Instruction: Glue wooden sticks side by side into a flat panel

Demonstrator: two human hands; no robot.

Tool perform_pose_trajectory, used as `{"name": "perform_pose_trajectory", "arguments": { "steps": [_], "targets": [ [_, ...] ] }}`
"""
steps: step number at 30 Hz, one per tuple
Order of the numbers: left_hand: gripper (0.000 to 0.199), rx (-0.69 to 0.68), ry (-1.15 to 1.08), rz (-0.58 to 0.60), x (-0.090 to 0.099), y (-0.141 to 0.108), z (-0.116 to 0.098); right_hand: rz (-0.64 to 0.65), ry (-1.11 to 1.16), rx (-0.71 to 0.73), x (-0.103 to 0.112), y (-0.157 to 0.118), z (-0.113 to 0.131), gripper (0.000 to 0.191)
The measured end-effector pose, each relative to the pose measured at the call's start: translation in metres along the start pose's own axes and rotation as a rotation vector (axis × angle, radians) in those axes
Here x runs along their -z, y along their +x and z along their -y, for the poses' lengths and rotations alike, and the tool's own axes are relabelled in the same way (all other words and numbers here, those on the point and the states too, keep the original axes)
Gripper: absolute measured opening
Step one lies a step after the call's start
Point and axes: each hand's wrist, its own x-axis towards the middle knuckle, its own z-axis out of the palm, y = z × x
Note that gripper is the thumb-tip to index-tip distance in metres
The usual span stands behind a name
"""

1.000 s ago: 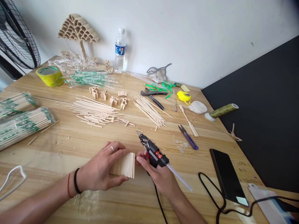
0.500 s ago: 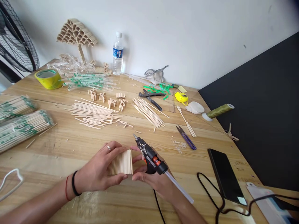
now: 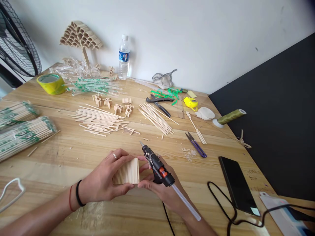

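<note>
Between its thumb and fingers, my left hand (image 3: 105, 177) grips a panel of wooden sticks (image 3: 126, 172) laid side by side above the table. My right hand (image 3: 157, 186) holds a black hot glue gun (image 3: 157, 165), its nozzle pointing up and left and a clear glue stick (image 3: 185, 201) protruding from the back. The right thumb and fingertips meet the panel's right edge, where one stick runs along the end. Part of the right hand is hidden behind the glue gun.
Loose sticks (image 3: 98, 118) and small stick pieces (image 3: 118, 108) lie ahead. Snips (image 3: 196, 145), pliers (image 3: 159, 104) and a phone (image 3: 237, 185) are rightward; a black cable (image 3: 232, 213) loops nearby. Bagged sticks (image 3: 27, 136) sit left. A bottle (image 3: 123, 57) and stick-built tree (image 3: 81, 39) stand behind.
The glue gun has shifted slightly left, its rear end dipping lower. My right thumb has moved slightly left, against the panel's corner. My left hand and the panel stay almost still.
</note>
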Motion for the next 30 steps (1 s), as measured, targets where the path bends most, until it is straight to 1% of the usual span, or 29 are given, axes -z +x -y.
{"name": "perform_pose_trajectory", "arguments": {
  "steps": [6, 11, 14, 17, 20, 24, 27, 30],
  "targets": [
    [0.068, 0.008, 0.002, 0.004, -0.001, 0.000, 0.001, -0.025, -0.032, 0.000, 0.000, -0.001, 0.000, 0.063],
    [0.067, -0.004, 0.006, 0.002, -0.001, -0.001, 0.002, 0.007, -0.052, -0.001, 0.002, -0.001, 0.000, 0.068],
    [0.066, -0.010, 0.018, -0.008, -0.001, -0.001, 0.002, 0.009, -0.071, 0.022, 0.002, -0.001, -0.001, 0.070],
    [0.067, -0.016, 0.028, -0.014, -0.002, -0.001, 0.002, 0.014, -0.080, 0.035, 0.002, 0.000, -0.003, 0.069],
    [0.066, -0.015, 0.043, -0.020, -0.002, -0.001, 0.002, 0.023, -0.156, 0.042, 0.004, 0.001, -0.007, 0.064],
    [0.066, -0.035, 0.064, -0.035, -0.003, -0.001, 0.002, 0.013, -0.232, 0.094, 0.007, 0.001, -0.010, 0.060],
    [0.070, -0.041, 0.073, -0.040, -0.003, -0.002, 0.002, 0.000, -0.244, 0.106, 0.007, 0.001, -0.012, 0.058],
    [0.071, -0.053, 0.083, -0.045, -0.004, -0.002, 0.003, 0.001, -0.237, 0.103, 0.007, 0.002, -0.016, 0.060]
  ]
}}
